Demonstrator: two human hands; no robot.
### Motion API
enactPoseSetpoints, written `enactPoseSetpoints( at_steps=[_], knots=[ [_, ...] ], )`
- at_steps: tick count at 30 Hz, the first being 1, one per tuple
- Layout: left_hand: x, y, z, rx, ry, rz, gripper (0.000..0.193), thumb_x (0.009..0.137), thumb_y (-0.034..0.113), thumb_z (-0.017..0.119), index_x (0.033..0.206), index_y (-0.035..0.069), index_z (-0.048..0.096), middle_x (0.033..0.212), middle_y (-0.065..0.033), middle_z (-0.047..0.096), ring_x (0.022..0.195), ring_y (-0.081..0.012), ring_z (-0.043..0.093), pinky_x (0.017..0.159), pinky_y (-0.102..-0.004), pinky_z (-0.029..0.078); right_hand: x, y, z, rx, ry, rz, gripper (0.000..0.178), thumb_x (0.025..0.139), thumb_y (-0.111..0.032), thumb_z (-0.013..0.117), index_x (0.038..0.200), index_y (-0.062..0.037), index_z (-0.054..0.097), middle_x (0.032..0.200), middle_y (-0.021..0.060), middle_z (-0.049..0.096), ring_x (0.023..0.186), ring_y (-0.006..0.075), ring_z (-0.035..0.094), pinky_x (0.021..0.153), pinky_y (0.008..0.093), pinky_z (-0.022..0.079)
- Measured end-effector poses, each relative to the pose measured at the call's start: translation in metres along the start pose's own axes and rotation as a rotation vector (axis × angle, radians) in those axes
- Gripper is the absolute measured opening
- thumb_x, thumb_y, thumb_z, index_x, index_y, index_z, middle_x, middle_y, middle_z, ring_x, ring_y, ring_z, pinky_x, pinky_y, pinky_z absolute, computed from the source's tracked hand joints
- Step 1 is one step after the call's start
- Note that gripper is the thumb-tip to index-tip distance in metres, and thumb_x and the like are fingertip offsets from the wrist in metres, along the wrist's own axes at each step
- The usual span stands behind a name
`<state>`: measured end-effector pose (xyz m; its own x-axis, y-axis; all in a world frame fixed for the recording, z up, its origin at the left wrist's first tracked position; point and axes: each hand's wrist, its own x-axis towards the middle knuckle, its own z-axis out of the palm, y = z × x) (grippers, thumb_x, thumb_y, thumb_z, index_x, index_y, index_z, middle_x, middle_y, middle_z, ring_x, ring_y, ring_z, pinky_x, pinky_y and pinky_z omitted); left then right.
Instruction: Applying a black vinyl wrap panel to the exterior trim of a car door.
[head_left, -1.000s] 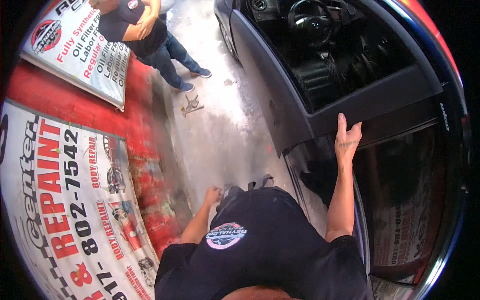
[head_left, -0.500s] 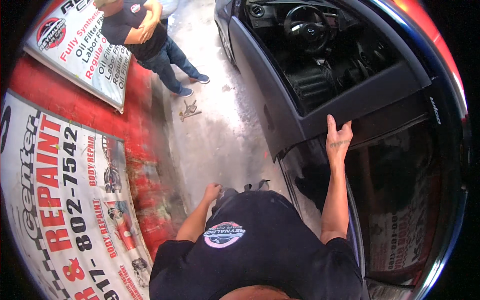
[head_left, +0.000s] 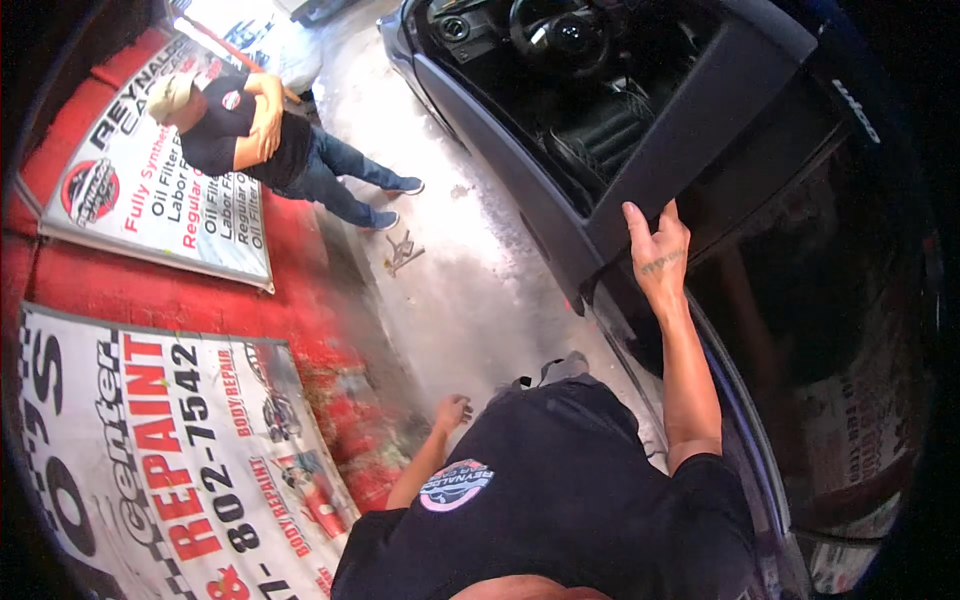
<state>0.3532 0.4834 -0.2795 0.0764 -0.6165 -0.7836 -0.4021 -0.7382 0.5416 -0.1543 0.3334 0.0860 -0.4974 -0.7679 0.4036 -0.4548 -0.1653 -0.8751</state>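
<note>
My right hand (head_left: 660, 250) is on the rear edge of a dark car door (head_left: 548, 225), near the lower corner of its window. The thumb points up along the door, while the other fingers bend around the edge and are mostly hidden. Through the window show a steering wheel (head_left: 560, 35) and a black seat (head_left: 610, 130). My left hand (head_left: 453, 411) hangs low by my left side, holding nothing, its fingers loosely curled and apart.
Another person (head_left: 240, 130) stands at the upper left with arms folded, in a cap and dark shirt. A metal stand-like piece (head_left: 402, 252) lies on the concrete floor (head_left: 470, 290). White banners (head_left: 170, 420) hang on the red wall (head_left: 190, 290). The car's glossy dark side (head_left: 800, 330) runs along my right.
My view has turned, so the car, wall and other person sit differently in the picture. My right hand stays at the door edge. My left hand's fingers look looser than before.
</note>
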Motion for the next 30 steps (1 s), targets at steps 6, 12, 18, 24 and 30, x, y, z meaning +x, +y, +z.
enactPoseSetpoints(
  at_steps=[6, 12, 18, 24, 30],
  knots=[
    [0.001, 0.017, -0.002, -0.019, 0.007, -0.012, 0.028, 0.102, 0.017, 0.052, 0.121, 0.001, 0.065, 0.091, -0.0134, 0.072, 0.070, -0.0222, 0.070, 0.059, -0.0353, 0.057, 0.000, 0.003, 0.003, -0.062, -0.010, 0.010, 0.050, 0.097, -0.028, 0.067, 0.113, 0.0186, 0.057, 0.086, 0.0322, 0.067, 0.082, 0.0431, 0.071, 0.073, 0.0434, 0.053],
    [-0.004, 0.053, 0.007, -0.003, -0.029, -0.013, 0.029, 0.103, 0.020, 0.052, 0.122, 0.003, 0.065, 0.093, -0.0131, 0.073, 0.071, -0.0221, 0.070, 0.060, -0.0350, 0.057, 0.002, 0.002, 0.002, -0.089, -0.022, 0.001, 0.041, 0.096, -0.024, 0.067, 0.108, 0.0150, 0.058, 0.079, 0.0317, 0.064, 0.077, 0.0442, 0.070, 0.068, 0.0451, 0.053],
    [0.000, 0.073, 0.010, 0.043, -0.047, 0.007, 0.030, 0.104, 0.022, 0.052, 0.124, 0.003, 0.065, 0.095, -0.0129, 0.074, 0.072, -0.0224, 0.071, 0.061, -0.0352, 0.057, 0.003, 0.002, 0.004, -0.075, -0.004, -0.041, 0.038, 0.095, -0.022, 0.068, 0.104, 0.0140, 0.058, 0.076, 0.0307, 0.064, 0.072, 0.0455, 0.069, 0.062, 0.0460, 0.052],
    [0.005, 0.077, 0.008, 0.094, -0.042, 0.017, 0.030, 0.105, 0.022, 0.051, 0.124, 0.003, 0.064, 0.095, -0.0133, 0.074, 0.072, -0.0225, 0.071, 0.061, -0.0350, 0.056, 0.002, 0.002, 0.003, -0.103, -0.015, -0.042, 0.036, 0.094, -0.020, 0.069, 0.103, 0.0136, 0.058, 0.078, 0.0305, 0.065, 0.072, 0.0472, 0.068, 0.062, 0.0461, 0.053],
    [0.007, 0.086, 0.009, 0.116, -0.055, 0.032, 0.032, 0.105, 0.021, 0.050, 0.126, 0.002, 0.063, 0.095, -0.0142, 0.074, 0.073, -0.0234, 0.071, 0.062, -0.0359, 0.057, 0.001, -0.003, 0.002, -0.086, -0.025, -0.023, 0.034, 0.094, -0.017, 0.068, 0.105, 0.0131, 0.058, 0.083, 0.0317, 0.066, 0.078, 0.0471, 0.069, 0.066, 0.0455, 0.055]
  ],
)
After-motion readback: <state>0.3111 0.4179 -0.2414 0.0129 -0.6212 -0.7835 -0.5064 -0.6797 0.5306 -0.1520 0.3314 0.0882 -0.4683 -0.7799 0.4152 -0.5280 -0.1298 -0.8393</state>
